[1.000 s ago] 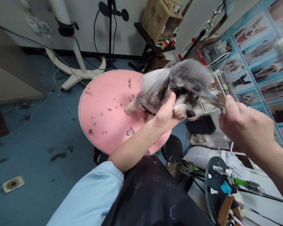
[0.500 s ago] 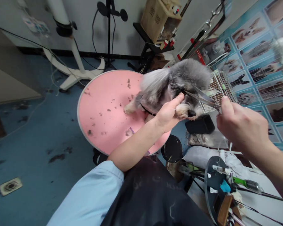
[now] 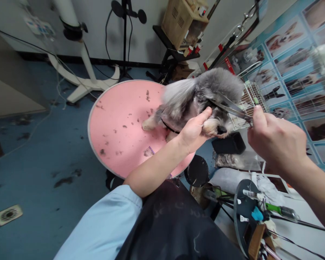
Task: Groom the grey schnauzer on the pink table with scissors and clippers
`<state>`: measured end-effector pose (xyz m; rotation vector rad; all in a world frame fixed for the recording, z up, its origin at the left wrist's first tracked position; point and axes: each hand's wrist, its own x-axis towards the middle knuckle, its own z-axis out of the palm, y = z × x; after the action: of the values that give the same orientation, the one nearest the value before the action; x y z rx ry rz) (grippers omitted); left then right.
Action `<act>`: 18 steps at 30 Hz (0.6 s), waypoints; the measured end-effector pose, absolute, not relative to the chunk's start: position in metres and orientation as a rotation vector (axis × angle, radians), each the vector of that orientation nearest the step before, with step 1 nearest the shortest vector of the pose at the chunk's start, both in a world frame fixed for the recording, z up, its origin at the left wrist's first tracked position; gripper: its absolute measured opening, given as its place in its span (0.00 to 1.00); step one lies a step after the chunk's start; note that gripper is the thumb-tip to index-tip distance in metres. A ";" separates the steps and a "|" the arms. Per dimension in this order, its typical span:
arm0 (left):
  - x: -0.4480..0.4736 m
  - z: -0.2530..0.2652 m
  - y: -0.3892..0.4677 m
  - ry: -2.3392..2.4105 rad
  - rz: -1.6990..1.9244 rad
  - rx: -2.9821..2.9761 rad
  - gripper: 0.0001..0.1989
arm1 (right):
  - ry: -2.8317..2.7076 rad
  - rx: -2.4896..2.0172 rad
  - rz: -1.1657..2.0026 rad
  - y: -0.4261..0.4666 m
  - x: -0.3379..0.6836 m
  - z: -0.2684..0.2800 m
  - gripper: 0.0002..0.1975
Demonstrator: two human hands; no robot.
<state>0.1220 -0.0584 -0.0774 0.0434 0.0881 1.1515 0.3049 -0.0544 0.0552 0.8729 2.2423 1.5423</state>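
Scissors [image 3: 231,107] at the dog's [image 3: 203,95] face

We are cupping its muzzle with our left hand [image 3: 193,130] on the pink worktop [image 3: 119,122]; our right hand [image 3: 277,142] fingers are pinching the scissors.

A round pink tabletop [image 3: 119,119] fills the frame's centre, strewn with dark fur clippings [image 3: 130,116]. A grey dog [image 3: 195,97] stands at its right edge, front paw [image 3: 147,125] planted on the pink.

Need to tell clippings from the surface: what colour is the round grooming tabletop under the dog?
Pink, with a pale rim, on the round tabletop; the head view shows it plainly.
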 end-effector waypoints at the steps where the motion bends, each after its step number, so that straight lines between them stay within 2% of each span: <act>1: 0.121 -0.075 -0.059 0.117 1.148 0.035 0.18 | 2.240 0.882 1.544 -0.054 0.304 0.056 0.22; 11: 0.115 -0.063 -0.065 0.181 1.150 -0.009 0.19 | 2.208 0.949 1.504 -0.054 0.298 0.058 0.24; 18: 0.117 -0.065 -0.065 0.140 1.189 -0.026 0.20 | 2.242 0.864 1.616 -0.053 0.303 0.056 0.23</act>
<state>0.1172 -0.0646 -0.0649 -0.0262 0.1404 1.1887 0.3026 -0.0528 0.0558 0.8637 2.2419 1.6162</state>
